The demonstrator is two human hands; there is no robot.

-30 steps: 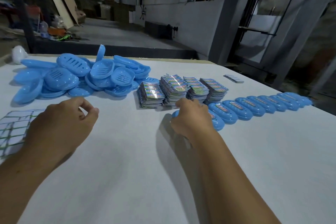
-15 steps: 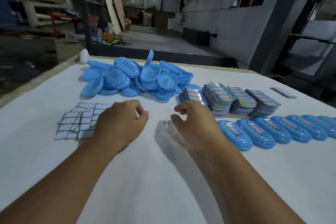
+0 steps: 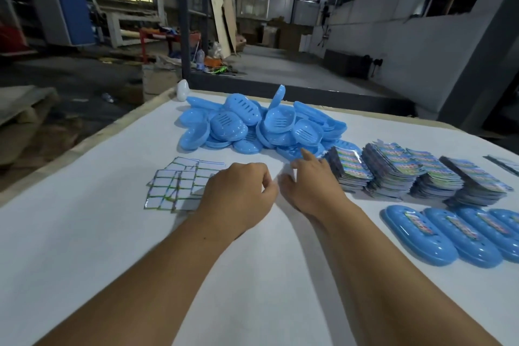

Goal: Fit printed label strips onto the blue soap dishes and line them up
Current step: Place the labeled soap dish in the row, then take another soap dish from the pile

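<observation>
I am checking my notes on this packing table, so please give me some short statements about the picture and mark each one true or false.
1. The loose pile of blue soap dishes lies at the far side of the table. True.
2. The right hand is holding a soap dish. False: it holds nothing, with its fingers spread above the table near the pile.
3. The finished dishes with label strips lie in a row at the right. True.
4. The stacks of printed labels stand left of the left hand. False: they stand right of both hands.
5. White cards with green edges lie beside the left hand. True.
</observation>
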